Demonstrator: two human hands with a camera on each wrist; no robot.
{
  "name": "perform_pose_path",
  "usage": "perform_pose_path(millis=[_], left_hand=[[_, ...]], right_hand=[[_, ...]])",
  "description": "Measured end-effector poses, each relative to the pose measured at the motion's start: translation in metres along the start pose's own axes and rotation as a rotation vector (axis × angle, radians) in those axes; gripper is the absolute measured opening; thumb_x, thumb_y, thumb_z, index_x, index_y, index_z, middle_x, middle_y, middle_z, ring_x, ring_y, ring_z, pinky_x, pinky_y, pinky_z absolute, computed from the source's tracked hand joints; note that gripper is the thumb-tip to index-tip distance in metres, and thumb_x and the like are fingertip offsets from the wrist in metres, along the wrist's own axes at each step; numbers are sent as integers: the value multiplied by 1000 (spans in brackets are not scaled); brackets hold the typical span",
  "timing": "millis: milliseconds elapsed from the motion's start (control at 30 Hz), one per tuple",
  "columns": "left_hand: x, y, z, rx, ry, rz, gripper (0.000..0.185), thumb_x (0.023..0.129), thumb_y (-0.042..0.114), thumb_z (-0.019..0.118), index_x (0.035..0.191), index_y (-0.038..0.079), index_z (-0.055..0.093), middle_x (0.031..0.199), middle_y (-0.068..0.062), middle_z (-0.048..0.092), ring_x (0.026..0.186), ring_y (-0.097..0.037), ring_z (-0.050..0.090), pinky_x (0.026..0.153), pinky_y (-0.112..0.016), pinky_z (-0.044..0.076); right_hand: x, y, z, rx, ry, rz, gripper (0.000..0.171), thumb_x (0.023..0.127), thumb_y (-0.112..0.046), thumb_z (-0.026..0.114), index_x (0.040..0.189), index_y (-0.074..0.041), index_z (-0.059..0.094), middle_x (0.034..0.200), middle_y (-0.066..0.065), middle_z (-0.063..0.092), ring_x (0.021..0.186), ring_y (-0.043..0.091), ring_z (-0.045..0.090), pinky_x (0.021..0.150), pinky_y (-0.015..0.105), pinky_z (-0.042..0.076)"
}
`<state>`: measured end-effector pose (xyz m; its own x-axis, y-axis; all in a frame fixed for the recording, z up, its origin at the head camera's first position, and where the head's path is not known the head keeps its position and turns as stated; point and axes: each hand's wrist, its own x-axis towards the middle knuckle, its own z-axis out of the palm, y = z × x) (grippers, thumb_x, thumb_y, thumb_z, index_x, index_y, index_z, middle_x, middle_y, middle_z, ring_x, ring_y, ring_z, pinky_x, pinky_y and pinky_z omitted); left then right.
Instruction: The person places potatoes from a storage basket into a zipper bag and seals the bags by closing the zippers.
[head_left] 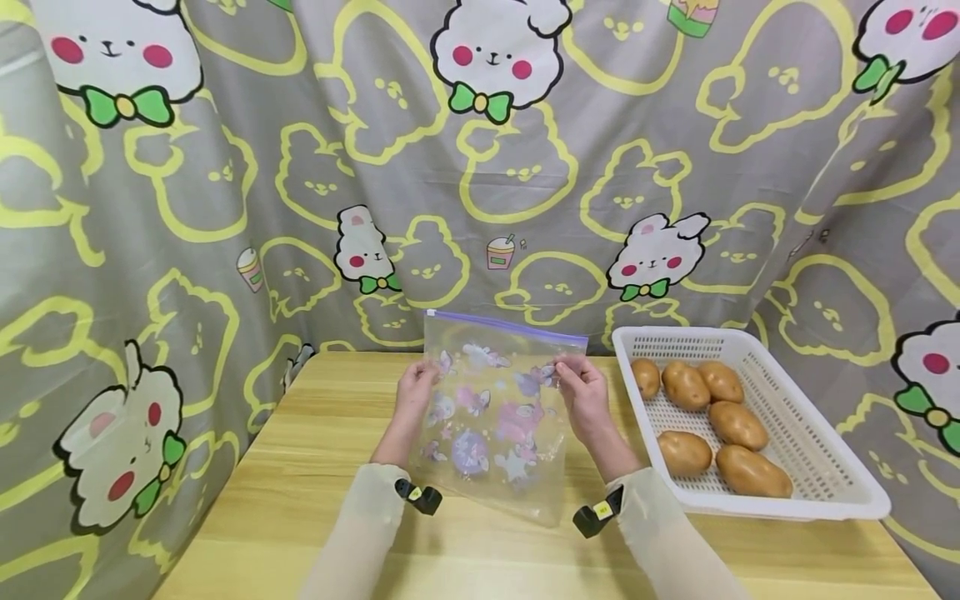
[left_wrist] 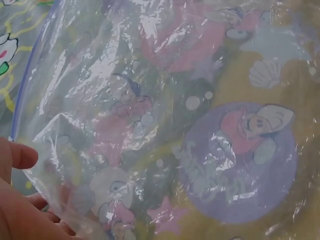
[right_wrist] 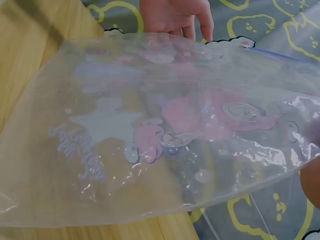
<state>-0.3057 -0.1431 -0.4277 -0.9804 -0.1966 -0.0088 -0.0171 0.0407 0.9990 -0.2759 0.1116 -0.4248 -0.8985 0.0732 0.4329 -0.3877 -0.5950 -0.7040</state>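
Head view: clear zip bag (head_left: 495, 417) with cartoon prints held upright over the wooden worktop (head_left: 315, 467), purple zip strip along the top edge. Left hand (head_left: 415, 390) pinching the bag's left side below the strip, fingers curled on the plastic. Right hand (head_left: 583, 394) pinching the right side at much the same height, grip closed on the film. Bottom edge of the bag hanging near the worktop, just ahead of the two pale sleeves (head_left: 660, 533); touching or not, hard to tell. White slotted basket (head_left: 825, 417) just right of the right hand, six brown potatoes (head_left: 738, 425) lying inside, well apart from the bag. Patterned grey curtain (head_left: 225, 208) with white bears and yellow outlines hanging behind and at both sides. Left wrist view: thumb and palm of the left hand (left_wrist: 20, 200) at the lower left corner, wrinkled film of the bag (left_wrist: 175, 125) filling the frame, purple round print at the right. Right wrist view: bag (right_wrist: 160, 140) stretched flat across the frame, left hand (right_wrist: 175, 17) gripping the far edge, fingertips showing above the plastic, worktop (right_wrist: 35, 65) beneath.
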Motion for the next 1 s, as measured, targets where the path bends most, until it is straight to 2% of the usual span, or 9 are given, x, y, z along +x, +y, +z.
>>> perform_pose_path(millis=[133, 233, 333, 433, 633, 767, 833, 900, 1000], left_hand=[[0, 4, 3, -96, 78, 32, 10, 93, 4, 51, 101, -2, 49, 98, -8, 49, 89, -17, 52, 82, -29, 45], [1, 9, 2, -123, 122, 68, 6, 92, -2, 50, 92, 3, 47, 88, -3, 45, 78, -11, 47, 70, -21, 44], [2, 12, -1, -62, 152, 122, 7, 92, -2, 50, 89, 4, 48, 84, -3, 47, 73, -11, 47, 64, -19, 42], [3, 15, -5, 35, 191, 188, 4, 90, 1, 51, 91, 5, 50, 82, -3, 49, 73, -13, 47, 65, -22, 41], [5, 18, -18, 195, 231, 340, 7, 94, 12, 48, 92, 4, 48, 80, -5, 47, 73, -19, 44, 65, -29, 37], [7, 18, -28, 274, 217, 422, 12, 98, 17, 46, 90, 7, 46, 77, -6, 46, 70, -20, 43, 63, -31, 36], [8, 17, -30, 308, 195, 457, 13, 98, 18, 46, 90, 8, 47, 75, -5, 47, 69, -20, 44, 62, -30, 36], [8, 17, -32, 329, 165, 499, 13, 98, 17, 47, 90, 8, 48, 74, -6, 47, 68, -20, 45, 62, -30, 37], [7, 18, -31, 363, 118, 572, 12, 98, 15, 49, 90, 6, 50, 72, -6, 48, 66, -20, 46, 60, -30, 38]], right_hand=[[-1, 2, 0, 19, -6, -16, 33, 94, 13, 42, 86, -8, 67, 82, 3, 67, 74, 11, 64, 68, 19, 51], [-2, 4, 0, 12, -1, -20, 32, 93, 13, 43, 86, -7, 67, 81, 4, 67, 73, 11, 64, 68, 20, 51], [-3, 6, 0, -1, 23, -13, 32, 90, 15, 44, 85, -7, 67, 80, 4, 68, 71, 12, 65, 66, 20, 52], [-6, 8, -1, -19, 52, 2, 33, 87, 18, 45, 83, -8, 66, 78, 4, 67, 70, 11, 65, 64, 21, 52], [-9, 9, -4, -97, 40, 32, 29, 88, 17, 47, 86, -7, 64, 79, 4, 67, 70, 12, 65, 62, 22, 52], [-8, 2, -5, -226, 19, 58, 11, 88, 12, 54, 97, 10, 60, 81, 2, 67, 70, 12, 65, 60, 21, 52], [-7, -2, -4, -328, -10, 82, 19, 87, 9, 58, 104, 17, 55, 83, 2, 68, 73, 11, 65, 62, 21, 52], [-7, -7, -4, -459, -53, 111, 27, 87, 5, 62, 108, 19, 54, 87, 4, 68, 76, 10, 64, 65, 20, 52], [-7, -12, -2, -660, -148, 141, 30, 87, -2, 66, 112, 13, 58, 94, 12, 68, 81, 10, 63, 70, 20, 50]])
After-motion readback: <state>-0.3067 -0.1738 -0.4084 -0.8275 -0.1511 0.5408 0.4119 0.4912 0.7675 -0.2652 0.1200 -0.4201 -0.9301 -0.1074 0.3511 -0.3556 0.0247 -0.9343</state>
